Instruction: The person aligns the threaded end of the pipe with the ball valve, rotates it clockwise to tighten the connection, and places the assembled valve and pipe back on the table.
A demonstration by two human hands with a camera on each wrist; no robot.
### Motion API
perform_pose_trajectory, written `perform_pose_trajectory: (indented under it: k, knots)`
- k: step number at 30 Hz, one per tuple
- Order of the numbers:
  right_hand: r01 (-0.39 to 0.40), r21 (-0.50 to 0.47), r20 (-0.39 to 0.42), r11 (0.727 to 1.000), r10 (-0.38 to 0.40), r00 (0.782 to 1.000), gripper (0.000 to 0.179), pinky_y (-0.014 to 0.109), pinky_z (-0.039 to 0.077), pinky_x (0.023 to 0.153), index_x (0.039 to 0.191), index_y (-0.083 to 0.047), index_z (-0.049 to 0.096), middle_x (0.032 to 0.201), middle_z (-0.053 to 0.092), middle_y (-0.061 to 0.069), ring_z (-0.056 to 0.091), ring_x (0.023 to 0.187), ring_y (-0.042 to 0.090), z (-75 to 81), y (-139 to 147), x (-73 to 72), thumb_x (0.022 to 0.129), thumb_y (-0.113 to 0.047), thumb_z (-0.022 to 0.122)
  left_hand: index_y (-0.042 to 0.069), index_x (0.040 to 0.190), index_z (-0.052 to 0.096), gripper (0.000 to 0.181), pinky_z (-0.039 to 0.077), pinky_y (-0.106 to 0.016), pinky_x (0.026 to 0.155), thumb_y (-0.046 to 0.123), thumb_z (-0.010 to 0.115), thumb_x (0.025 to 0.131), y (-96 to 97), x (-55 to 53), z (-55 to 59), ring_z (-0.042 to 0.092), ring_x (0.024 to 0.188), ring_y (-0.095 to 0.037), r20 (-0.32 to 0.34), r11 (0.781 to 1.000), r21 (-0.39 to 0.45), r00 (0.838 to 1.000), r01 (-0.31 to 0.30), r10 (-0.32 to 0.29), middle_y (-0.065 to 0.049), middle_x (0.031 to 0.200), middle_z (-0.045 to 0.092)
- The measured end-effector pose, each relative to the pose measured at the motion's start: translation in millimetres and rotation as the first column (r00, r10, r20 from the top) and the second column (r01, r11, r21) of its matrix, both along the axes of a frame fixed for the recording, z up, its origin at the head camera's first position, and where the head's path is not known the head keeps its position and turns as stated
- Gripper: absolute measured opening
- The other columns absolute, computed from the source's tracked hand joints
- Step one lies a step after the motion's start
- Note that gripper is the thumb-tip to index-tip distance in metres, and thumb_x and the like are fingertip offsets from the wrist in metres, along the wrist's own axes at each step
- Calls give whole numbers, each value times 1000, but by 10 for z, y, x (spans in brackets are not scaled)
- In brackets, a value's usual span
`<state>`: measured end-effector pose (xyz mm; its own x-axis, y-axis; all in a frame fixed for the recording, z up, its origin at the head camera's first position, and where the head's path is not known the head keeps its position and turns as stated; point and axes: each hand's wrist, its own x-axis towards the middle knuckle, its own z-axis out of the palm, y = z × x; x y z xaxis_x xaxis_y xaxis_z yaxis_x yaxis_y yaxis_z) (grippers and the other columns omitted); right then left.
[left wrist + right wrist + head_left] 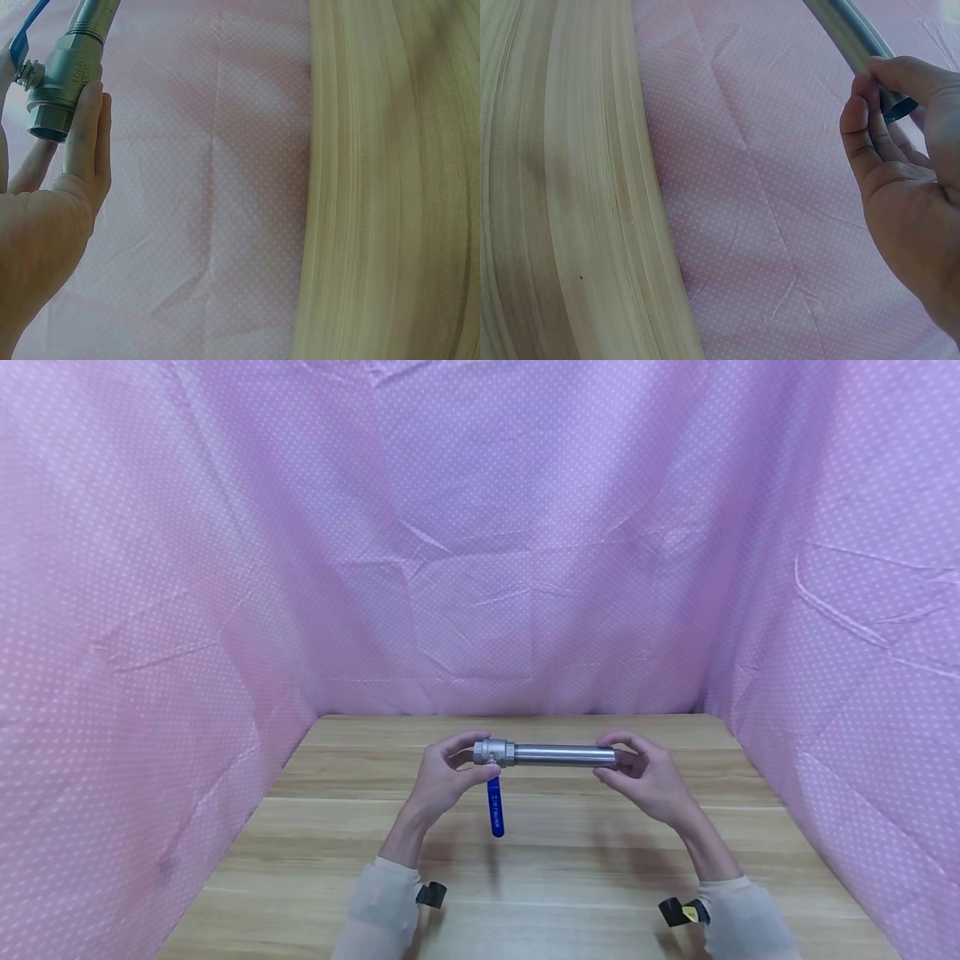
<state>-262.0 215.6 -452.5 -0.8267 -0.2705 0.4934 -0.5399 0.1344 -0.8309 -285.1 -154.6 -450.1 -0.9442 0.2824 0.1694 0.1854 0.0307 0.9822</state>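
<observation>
A metal ball valve with a blue lever handle is joined at its right end to a smooth steel pipe. Both are held level above the table, and the lever points toward the person. My left hand grips the valve body between thumb and fingers; in the left wrist view the valve's open hex end faces the palm. At the other end, my right hand pinches the pipe's free end, whose open mouth shows in the right wrist view. Threads show where pipe meets valve.
Below the hands lies a wood-grain table, its far edge against pink dotted cloth that hangs on the back and both sides. Each sleeved wrist carries a small black camera, the left one and the right one.
</observation>
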Motion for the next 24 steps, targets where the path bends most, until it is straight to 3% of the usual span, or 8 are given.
perform_pose_trajectory:
  k: [7,15,24]
  knots:
    - [16,15,-12,1000,-16,1000,39,24,69,77,131,6,66,117,77,-15,80,96,2,-3,-3,0,95,15,78,18,146,74,59,66,-38,109,15,93,91,-2,-6,9,74,134,-27,11,1000,4,1000,7,-7,-11,153,69]
    - [50,31,32,998,-51,998,37,25,70,78,132,5,67,117,77,-18,80,98,2,11,-14,13,97,10,80,19,146,74,59,66,-38,109,16,93,91,-10,-12,8,74,134,-26,11,1000,-1,1000,9,-9,-11,153,69]
    - [104,55,-11,993,-103,995,31,20,62,67,127,3,72,106,78,-16,73,85,-1,13,-36,8,98,8,81,19,147,73,59,66,-38,109,15,93,91,-14,-26,5,74,132,-25,9,1000,-3,1000,14,-14,-11,151,69]
